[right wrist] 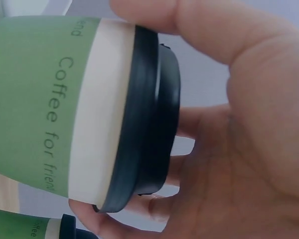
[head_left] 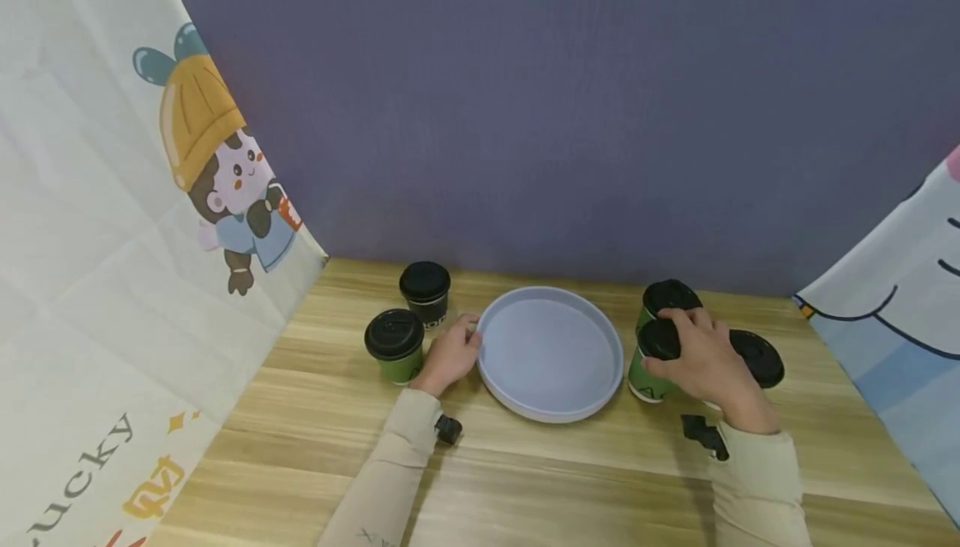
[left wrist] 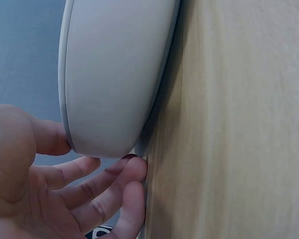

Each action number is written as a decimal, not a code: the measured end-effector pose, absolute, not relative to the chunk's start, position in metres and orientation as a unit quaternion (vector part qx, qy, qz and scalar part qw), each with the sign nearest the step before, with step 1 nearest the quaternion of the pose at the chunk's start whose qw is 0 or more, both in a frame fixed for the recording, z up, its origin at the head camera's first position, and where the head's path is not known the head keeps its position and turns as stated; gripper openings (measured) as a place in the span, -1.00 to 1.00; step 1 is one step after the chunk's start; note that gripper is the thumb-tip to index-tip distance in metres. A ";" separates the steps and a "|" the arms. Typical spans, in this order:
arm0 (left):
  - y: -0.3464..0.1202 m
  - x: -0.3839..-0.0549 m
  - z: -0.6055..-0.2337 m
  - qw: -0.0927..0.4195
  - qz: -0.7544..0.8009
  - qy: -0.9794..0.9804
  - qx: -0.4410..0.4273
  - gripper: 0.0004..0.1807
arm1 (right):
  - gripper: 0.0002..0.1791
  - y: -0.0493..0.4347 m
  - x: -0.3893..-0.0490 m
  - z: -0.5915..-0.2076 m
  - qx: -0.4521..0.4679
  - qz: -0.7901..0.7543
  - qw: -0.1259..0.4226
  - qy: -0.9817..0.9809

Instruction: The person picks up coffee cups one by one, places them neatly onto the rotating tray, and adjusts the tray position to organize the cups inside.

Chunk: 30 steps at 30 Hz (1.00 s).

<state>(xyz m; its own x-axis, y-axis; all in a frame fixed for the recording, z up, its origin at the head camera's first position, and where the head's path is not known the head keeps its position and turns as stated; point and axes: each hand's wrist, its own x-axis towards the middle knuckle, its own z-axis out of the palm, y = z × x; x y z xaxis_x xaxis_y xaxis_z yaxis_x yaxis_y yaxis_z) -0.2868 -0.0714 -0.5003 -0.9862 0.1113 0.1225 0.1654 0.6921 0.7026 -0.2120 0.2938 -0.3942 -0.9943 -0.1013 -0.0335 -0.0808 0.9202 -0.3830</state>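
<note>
A round pale blue-grey plate [head_left: 551,355] lies on the wooden table. My left hand [head_left: 452,353] is at its left rim. In the left wrist view, the thumb [left wrist: 52,138] touches the upper edge of the plate [left wrist: 109,79], with the other fingers curled by its underside. To the plate's right, my right hand [head_left: 705,359] grips a green paper coffee cup [head_left: 648,380] by its black lid. The right wrist view has thumb and fingers around that lid [right wrist: 149,119]; "Coffee for friend" lettering runs along the cup [right wrist: 40,104].
Close behind the gripped cup stands another lidded cup [head_left: 670,297], and a third [head_left: 759,359] is partly hidden by my right hand. Left of the plate are a green lidded cup [head_left: 395,347] and a black one [head_left: 426,293]. A dark wall [head_left: 555,113] borders the table's back.
</note>
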 end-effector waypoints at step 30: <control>-0.077 -0.289 -0.501 0.019 -0.407 -0.911 -0.063 -0.62 | 0.04 0.268 -0.197 -0.373 -0.054 -0.211 -0.077 0.973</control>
